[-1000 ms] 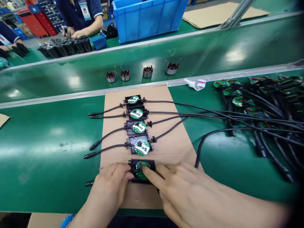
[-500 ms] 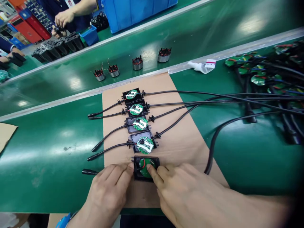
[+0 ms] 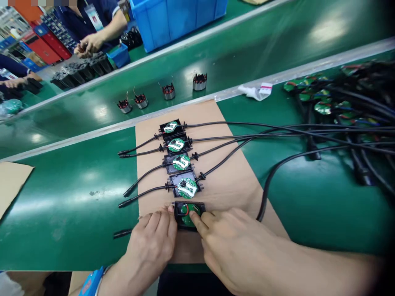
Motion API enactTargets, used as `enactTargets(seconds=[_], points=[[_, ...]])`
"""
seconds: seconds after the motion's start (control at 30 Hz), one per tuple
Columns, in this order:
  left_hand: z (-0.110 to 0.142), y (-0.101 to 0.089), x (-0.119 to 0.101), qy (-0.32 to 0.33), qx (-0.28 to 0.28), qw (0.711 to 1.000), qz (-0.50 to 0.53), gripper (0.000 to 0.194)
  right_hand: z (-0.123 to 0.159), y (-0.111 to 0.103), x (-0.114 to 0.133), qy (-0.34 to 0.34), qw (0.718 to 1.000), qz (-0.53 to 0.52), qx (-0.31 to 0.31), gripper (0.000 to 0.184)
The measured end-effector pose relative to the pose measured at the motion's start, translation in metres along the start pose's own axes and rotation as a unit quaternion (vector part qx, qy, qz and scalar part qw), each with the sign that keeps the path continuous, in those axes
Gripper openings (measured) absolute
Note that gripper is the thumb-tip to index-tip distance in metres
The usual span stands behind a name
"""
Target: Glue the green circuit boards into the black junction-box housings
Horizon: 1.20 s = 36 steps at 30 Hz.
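Note:
In front of me a black plastic case (image 3: 202, 208) lies face up on the cardboard, a green circuit board (image 3: 186, 220) with a red wire inside it. Curled fingers of my left hand (image 3: 153, 235) grip its left edge, where a cable end (image 3: 122, 233) sticks out beyond the hand. My right hand (image 3: 236, 236) presses its index fingertip onto the board; its other fingers are bent by the right edge, the thumb hidden. Beyond stands a row of similar cases, the nearest case (image 3: 175, 179) holding a round board (image 3: 187, 188) with white paste and cables on both sides.
Black cables (image 3: 277, 164) run right to a heap of wired boards (image 3: 345, 98). Several wire-wound stators (image 3: 200, 82) stand on the green belt (image 3: 247, 49) behind the metal rail. A blue bin (image 3: 179, 24) and a co-worker's hands (image 3: 89, 44) are across it. Cardboard sheet (image 3: 247, 185) lies underneath.
The stators have shifted left along the belt. Both my hands stay at the case, with the right index finger still on the board. The view has tilted slightly, and the co-worker's hands have changed pose.

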<state>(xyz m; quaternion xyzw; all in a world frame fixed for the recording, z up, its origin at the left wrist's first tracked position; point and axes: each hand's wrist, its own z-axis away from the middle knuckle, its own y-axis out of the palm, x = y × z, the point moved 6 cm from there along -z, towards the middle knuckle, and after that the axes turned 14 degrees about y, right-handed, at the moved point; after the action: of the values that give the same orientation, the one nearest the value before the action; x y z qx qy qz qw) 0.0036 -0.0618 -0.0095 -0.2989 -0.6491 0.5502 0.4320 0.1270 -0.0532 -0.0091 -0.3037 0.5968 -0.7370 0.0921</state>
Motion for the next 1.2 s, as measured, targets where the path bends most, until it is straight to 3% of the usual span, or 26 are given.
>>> enactTargets(seconds=[0.1, 0.17, 0.27, 0.4, 0.5, 0.6, 0.8, 0.93, 1.07, 1.2], points=[[0.001, -0.008, 0.014, -0.047, -0.063, 0.989, 0.128, 0.031, 0.000, -0.006, -0.007, 0.020, 0.999, -0.023, 0.038, 0.032], [-0.002, -0.012, 0.015, -0.014, -0.100, 0.974, 0.201, 0.030, 0.001, -0.012, -0.013, 0.033, 0.997, -0.048, 0.058, 0.029], [-0.009, -0.006, 0.004, 0.086, -0.097, 0.958, 0.257, 0.031, 0.005, -0.017, -0.022, 0.074, 0.992, -0.078, 0.073, 0.021], [-0.009, 0.009, -0.003, 0.082, -0.090, 0.958, 0.260, 0.035, 0.013, -0.007, -0.023, 0.072, 0.989, -0.084, 0.102, 0.012], [-0.006, 0.012, -0.006, 0.071, -0.109, 0.956, 0.264, 0.034, 0.015, -0.001, -0.019, 0.026, 0.995, -0.091, 0.036, 0.019], [-0.006, 0.011, -0.008, 0.070, -0.120, 0.954, 0.266, 0.032, 0.014, 0.002, -0.025, 0.028, 0.992, -0.117, -0.040, 0.021], [-0.007, 0.010, -0.009, 0.070, -0.105, 0.964, 0.232, 0.039, 0.008, 0.011, -0.038, 0.074, 0.994, -0.081, -0.006, 0.016], [-0.013, 0.011, -0.015, 0.070, -0.062, 0.968, 0.233, 0.056, 0.008, 0.011, -0.026, 0.032, 0.999, -0.001, -0.044, 0.017], [-0.020, 0.011, -0.016, 0.015, -0.026, 0.969, 0.244, 0.053, 0.009, 0.014, -0.017, -0.009, 0.994, 0.091, -0.058, 0.018], [-0.018, 0.010, -0.017, 0.026, -0.035, 0.968, 0.247, 0.055, 0.010, 0.010, -0.027, -0.020, 0.995, 0.053, -0.086, 0.017]])
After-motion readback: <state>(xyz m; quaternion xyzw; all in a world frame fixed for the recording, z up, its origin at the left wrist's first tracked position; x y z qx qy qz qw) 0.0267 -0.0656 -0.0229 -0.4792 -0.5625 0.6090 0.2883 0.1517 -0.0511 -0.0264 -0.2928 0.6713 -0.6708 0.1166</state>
